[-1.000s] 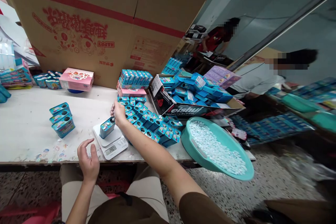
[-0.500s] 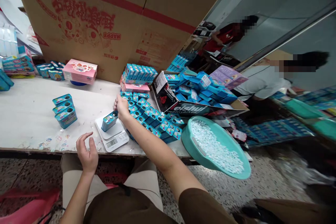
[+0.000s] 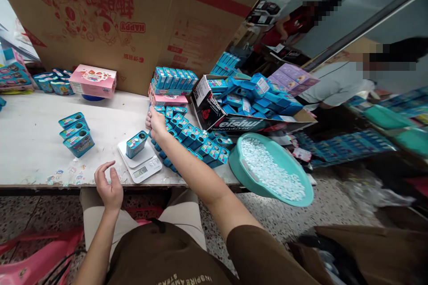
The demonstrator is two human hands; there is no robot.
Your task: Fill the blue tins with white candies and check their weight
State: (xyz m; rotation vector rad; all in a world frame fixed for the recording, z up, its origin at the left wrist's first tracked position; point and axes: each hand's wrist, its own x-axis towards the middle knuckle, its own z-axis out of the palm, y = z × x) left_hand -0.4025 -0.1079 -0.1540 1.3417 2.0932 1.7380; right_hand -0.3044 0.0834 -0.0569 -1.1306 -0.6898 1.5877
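My right hand (image 3: 155, 124) reaches over the table, its fingers curled just behind a blue tin (image 3: 136, 144) that stands tilted on a white digital kitchen scale (image 3: 139, 160). Whatever its fingers may hold is hidden. Beside this hand lie rows of similar blue tins (image 3: 190, 140). My left hand (image 3: 109, 187) hovers at the table's front edge, fingers apart and empty, near the scale. A teal plastic basin (image 3: 284, 148) full of white mints (image 3: 267, 164) sits at the right, beyond my right forearm.
Three blue tins (image 3: 76, 136) stand on the white table (image 3: 36, 160) at left. Behind are a pink box (image 3: 92, 81), a large cardboard carton (image 3: 133, 22), and an open black carton (image 3: 214, 116) of blue packs. Two co-workers (image 3: 334, 84) stand at right.
The view has tilted, so the table sits higher in the frame. My right hand has drawn slightly back from the tin, and the scale's reading has risen from about 146 to about 154.
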